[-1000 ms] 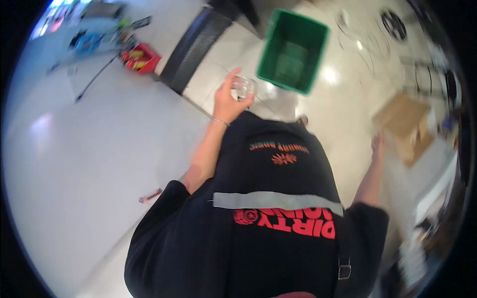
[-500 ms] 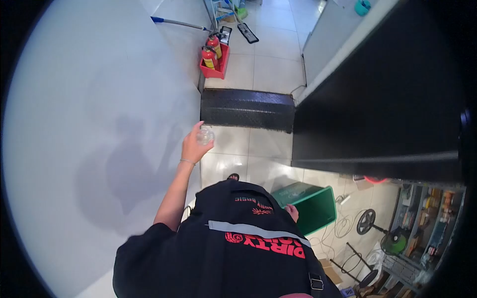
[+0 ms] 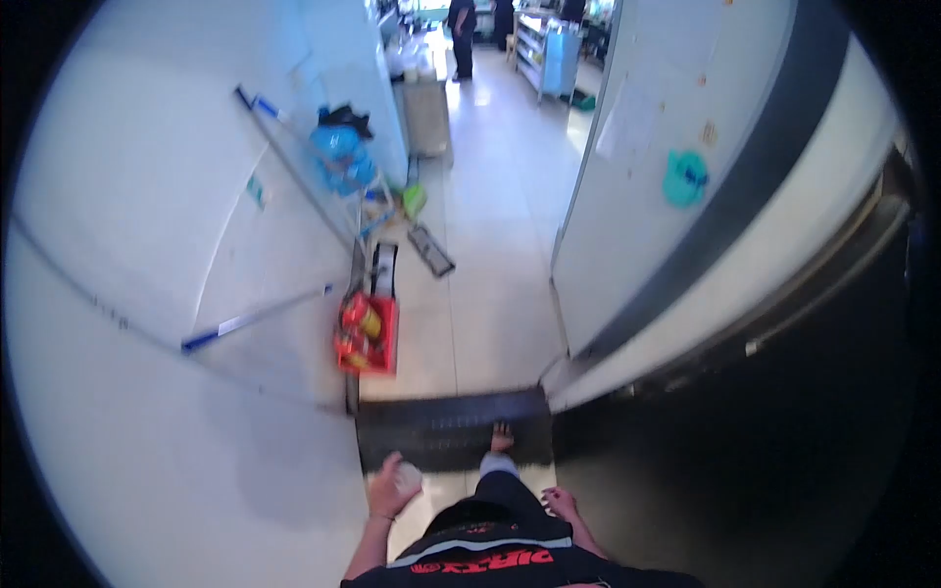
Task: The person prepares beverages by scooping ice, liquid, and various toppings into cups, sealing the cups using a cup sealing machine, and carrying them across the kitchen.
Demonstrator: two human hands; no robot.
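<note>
In my left hand [image 3: 388, 492] is a small clear cup [image 3: 408, 478], gripped with the thumb and fingers around its side. It is see-through and round; its contents cannot be made out. My right hand [image 3: 562, 504] hangs at my right side, blurred, its fingers loosely apart with nothing visible in them. Ahead of both hands lies a black ramp [image 3: 456, 428] across the doorway, and my foot [image 3: 501, 437] is on it.
A red box [image 3: 387, 338] of fire extinguishers stands by the left wall, beside mop heads [image 3: 431, 251] and leaning poles [image 3: 294, 176]. A dark door [image 3: 745, 470] borders the right. Far down the corridor stands a person [image 3: 463, 39] near a shelved cart [image 3: 549, 54].
My view has tilted up and moved forward, one foot now on the ramp. The green bin beside my right hand is out of view. My left hand still holds the cup.
</note>
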